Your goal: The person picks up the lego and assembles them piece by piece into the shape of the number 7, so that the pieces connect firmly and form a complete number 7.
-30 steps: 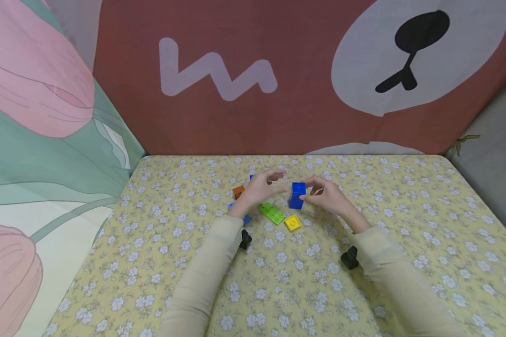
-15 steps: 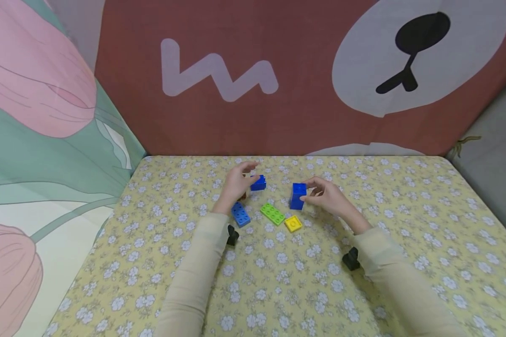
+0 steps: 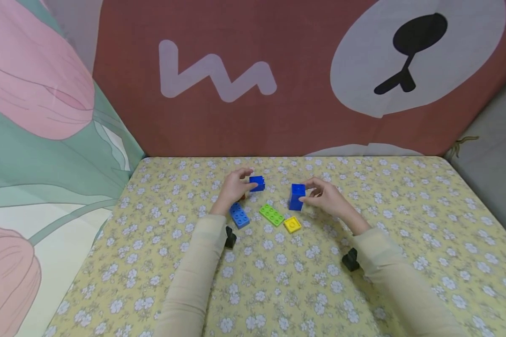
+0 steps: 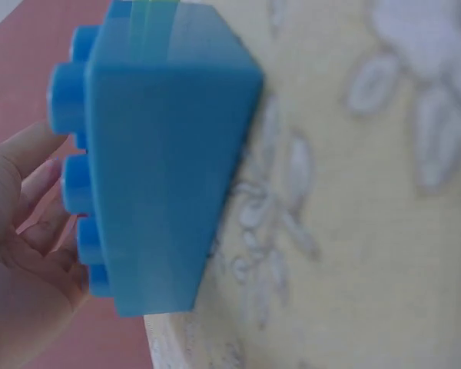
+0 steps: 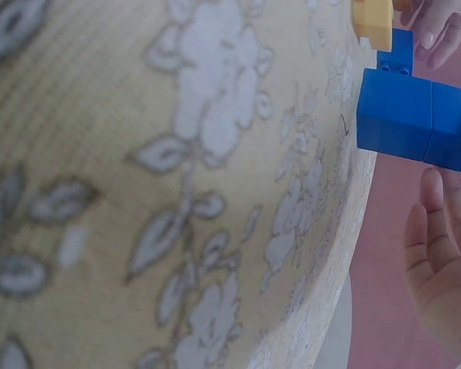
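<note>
My left hand (image 3: 233, 188) pinches a dark blue toy building brick (image 3: 258, 183), thumb on the near side and fingers behind. That brick lies on its side, studs facing right. On the other side, my right hand (image 3: 325, 194) holds an upright blue stack (image 3: 296, 197) between thumb and fingers; the right wrist view shows a seam between two blue bricks (image 5: 396, 115). A lighter blue brick (image 3: 239, 216), close up in the left wrist view, sits below my left hand. Mostly hidden behind that hand is an orange-brown brick (image 3: 242, 197).
Between the hands, nearer to me, lie a flat green brick (image 3: 271, 215) and a yellow square brick (image 3: 293, 224). A flowered cloth covers the table (image 3: 274, 290). A printed fabric wall (image 3: 236, 126) rises at its back edge.
My left hand has moved left from near the blue stack to the dark blue brick and closed its thumb and fingers on it. The right hand stays on the stack.
</note>
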### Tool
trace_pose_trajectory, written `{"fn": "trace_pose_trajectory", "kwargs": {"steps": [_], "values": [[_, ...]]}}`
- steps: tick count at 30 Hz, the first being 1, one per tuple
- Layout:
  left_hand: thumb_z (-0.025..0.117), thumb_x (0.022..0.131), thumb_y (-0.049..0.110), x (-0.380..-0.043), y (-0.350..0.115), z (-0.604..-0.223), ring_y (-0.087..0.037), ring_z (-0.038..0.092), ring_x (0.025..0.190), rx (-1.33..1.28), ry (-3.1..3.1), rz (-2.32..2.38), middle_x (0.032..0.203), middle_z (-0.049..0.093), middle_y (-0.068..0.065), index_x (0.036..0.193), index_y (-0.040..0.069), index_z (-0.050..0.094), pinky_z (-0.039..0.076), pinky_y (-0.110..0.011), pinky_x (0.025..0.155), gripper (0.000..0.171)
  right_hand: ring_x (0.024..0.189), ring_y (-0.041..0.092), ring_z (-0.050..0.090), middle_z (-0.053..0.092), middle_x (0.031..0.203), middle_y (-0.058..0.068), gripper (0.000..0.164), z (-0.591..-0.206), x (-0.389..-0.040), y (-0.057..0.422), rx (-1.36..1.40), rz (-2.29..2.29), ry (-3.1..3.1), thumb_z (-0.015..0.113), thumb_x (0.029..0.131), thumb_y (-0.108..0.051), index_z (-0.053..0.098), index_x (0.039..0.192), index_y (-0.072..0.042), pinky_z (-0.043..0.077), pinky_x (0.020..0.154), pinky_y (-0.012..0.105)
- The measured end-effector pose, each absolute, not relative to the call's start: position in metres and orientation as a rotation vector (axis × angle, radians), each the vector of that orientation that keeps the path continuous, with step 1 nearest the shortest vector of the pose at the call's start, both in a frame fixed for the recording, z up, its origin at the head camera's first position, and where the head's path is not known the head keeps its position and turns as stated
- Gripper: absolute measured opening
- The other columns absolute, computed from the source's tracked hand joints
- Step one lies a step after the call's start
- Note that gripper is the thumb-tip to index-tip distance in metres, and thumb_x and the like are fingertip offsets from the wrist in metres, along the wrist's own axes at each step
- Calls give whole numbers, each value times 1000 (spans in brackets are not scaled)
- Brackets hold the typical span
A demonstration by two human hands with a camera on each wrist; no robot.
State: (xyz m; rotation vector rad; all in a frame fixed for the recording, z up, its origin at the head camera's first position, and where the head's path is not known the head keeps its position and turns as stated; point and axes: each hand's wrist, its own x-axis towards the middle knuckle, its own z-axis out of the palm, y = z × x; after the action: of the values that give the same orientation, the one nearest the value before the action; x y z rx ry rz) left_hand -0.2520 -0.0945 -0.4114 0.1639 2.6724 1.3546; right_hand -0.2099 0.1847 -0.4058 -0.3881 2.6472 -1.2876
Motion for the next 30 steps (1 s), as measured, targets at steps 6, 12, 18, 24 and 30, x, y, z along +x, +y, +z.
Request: {"fn": "trace_pose_trajectory", "kwargs": {"steps": [6,12,18,24,30], "values": [[69,89,25,-253,-94,-417,-29,46,134,111,2621,1364,144,50,-6,140,14,50,47,-43,103,55,97,27,58,56,124,19,40,-407,-210,185,-381,-1282,2647,67,91,-22,55,125,-5,51,70,29],[68,90,25,-255,-91,-420,-29,47,133,120,2630,1316,143,50,-9,141,13,49,47,-43,103,55,98,28,58,56,124,19,40,-407,-210,185,-371,-1282,2647,67,91,-23,55,124,-5,51,71,29],[68,90,19,-256,-88,-421,-27,54,119,127,2686,1241,132,56,-12,136,10,53,49,-40,96,49,95,27,58,57,123,19,38,-407,-210,184,-380,-1291,2645,67,90,-21,56,123,-5,50,69,29],[68,89,19,-255,-88,-420,-27,55,117,116,2688,1248,132,56,-13,134,11,56,51,-39,92,47,93,26,58,57,121,19,38,-406,-210,184,-380,-1302,2636,67,90,-20,56,123,-4,50,69,29],[70,88,19,-253,-90,-419,-27,57,113,161,2690,1309,129,57,-14,132,10,58,53,-36,85,46,101,30,59,58,121,19,39,-406,-209,184,-375,-1309,2631,67,90,-21,56,124,-5,54,75,35]]}}
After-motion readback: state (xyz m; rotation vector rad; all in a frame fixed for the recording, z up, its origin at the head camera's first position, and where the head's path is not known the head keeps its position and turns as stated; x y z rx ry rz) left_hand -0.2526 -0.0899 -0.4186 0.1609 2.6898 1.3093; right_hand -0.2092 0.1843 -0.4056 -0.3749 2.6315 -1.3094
